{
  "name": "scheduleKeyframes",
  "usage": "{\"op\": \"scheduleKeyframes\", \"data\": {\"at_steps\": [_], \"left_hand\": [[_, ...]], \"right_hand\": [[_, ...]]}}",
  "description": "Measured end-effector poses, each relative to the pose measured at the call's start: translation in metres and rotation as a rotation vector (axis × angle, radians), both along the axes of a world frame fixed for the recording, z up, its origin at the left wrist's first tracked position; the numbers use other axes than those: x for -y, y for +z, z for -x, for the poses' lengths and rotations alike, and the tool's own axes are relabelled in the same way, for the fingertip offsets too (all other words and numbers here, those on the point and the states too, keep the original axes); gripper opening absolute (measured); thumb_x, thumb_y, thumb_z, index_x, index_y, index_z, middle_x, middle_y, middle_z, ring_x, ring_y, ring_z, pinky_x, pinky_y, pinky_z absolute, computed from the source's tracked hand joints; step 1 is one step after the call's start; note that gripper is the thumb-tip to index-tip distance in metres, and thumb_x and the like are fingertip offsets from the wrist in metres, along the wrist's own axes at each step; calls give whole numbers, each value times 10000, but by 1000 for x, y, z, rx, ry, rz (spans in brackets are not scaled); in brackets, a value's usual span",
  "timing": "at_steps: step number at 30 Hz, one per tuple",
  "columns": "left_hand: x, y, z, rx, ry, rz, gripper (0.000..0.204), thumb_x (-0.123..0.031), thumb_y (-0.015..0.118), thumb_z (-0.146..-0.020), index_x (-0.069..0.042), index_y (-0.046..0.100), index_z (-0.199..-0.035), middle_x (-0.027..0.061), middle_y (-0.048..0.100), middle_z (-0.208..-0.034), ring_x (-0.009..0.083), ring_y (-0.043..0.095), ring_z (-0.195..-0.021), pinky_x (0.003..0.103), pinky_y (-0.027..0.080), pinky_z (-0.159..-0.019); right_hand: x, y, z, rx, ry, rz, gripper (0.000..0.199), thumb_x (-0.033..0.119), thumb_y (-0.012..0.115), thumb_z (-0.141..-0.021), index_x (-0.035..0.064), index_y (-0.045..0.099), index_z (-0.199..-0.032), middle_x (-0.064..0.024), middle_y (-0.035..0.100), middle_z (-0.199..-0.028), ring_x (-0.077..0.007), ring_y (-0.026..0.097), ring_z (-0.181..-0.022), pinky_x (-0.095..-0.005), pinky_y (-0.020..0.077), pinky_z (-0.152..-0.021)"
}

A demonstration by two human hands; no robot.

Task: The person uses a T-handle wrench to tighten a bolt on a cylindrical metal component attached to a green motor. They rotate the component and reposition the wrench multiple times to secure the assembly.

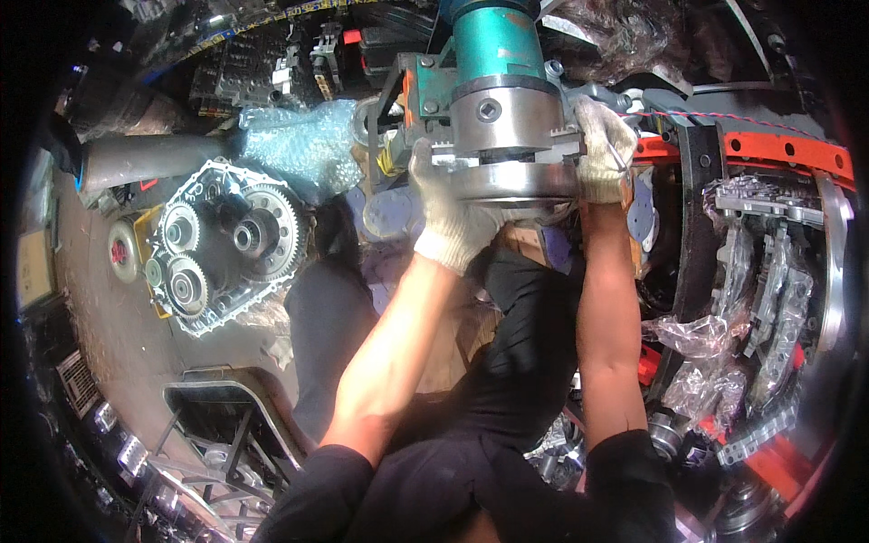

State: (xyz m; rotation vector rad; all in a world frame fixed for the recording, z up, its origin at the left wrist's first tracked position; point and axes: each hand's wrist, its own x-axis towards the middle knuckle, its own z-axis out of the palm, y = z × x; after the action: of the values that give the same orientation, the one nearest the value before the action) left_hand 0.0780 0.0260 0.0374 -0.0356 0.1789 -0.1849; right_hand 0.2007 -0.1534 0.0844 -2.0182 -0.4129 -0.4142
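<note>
Left hand (pixel 455 215) cups the steel disc (pixel 520 184) below the metal chuck (pixel 509 120), best kept square to it, while the half-curled right hand (pixel 604 149) (hold unclear) sits right of the chuck.

Shines brightest through the middle of the frame, nearly bleaching parts of the left forearm (pixel 389 357). Throws white glare off the bubble wrap (pixel 299 145) at upper left and glints off the steel chuck (pixel 507 122) at upper centre. Sinks into deep shadow on the dark trousers (pixel 534 312). Smears softly at the left of the steel disc (pixel 520 184). Bows the orange rail (pixel 765 147) at right; fades to black in the corners.
</note>
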Motion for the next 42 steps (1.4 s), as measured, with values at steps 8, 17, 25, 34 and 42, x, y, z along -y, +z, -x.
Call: {"op": "scheduleKeyframes", "data": {"at_steps": [8, 17, 25, 34, 42], "left_hand": [[2, -9, -4, 12, 35, -38, 1286, -1007, 484, -755, -119, 287, -1665, 231, 386, -1643, 511, 488, -1416, 802, 447, -1049], [1, -9, -2, -21, -12, -2, 1285, -990, 509, -759, -107, 277, -1663, 225, 418, -1617, 506, 488, -1416, 795, 456, -1045], [-7, 13, 2, -30, 31, -115, 1197, -956, 508, -802, -123, 342, -1645, 216, 417, -1624, 461, 472, -1445, 737, 431, -1119], [-11, 6, 9, -102, -11, -126, 1176, -946, 462, -841, -88, 338, -1636, 229, 405, -1629, 479, 485, -1429, 779, 429, -1089], [-15, 9, 12, -120, -13, -169, 1195, -964, 420, -842, -76, 329, -1637, 255, 411, -1612, 486, 511, -1407, 767, 478, -1052]], "right_hand": [[-4, 5, -1, 50, -35, 33, 195, 159, 746, -981, -26, 808, -980, -107, 800, -864, -162, 719, -761, -323, 558, -722], [-11, -4, -3, 37, -125, -75, 289, 235, 749, -1002, -34, 803, -912, -89, 797, -832, -138, 707, -746, -309, 540, -709], [-15, -6, 8, -280, -132, -365, 317, 314, 813, -960, -4, 807, -968, -4, 742, -793, -83, 594, -680, -278, 470, -636], [29, -21, 2, 352, 129, 660, 247, 160, 632, -1059, 24, 737, -1236, -143, 766, -1179, -276, 729, -1058, -366, 560, -959], [67, -23, -4, -99, -51, 161, 314, 264, 566, -1092, 26, 769, -1123, -103, 773, -1097, -210, 711, -1012, -362, 532, -965]]}}
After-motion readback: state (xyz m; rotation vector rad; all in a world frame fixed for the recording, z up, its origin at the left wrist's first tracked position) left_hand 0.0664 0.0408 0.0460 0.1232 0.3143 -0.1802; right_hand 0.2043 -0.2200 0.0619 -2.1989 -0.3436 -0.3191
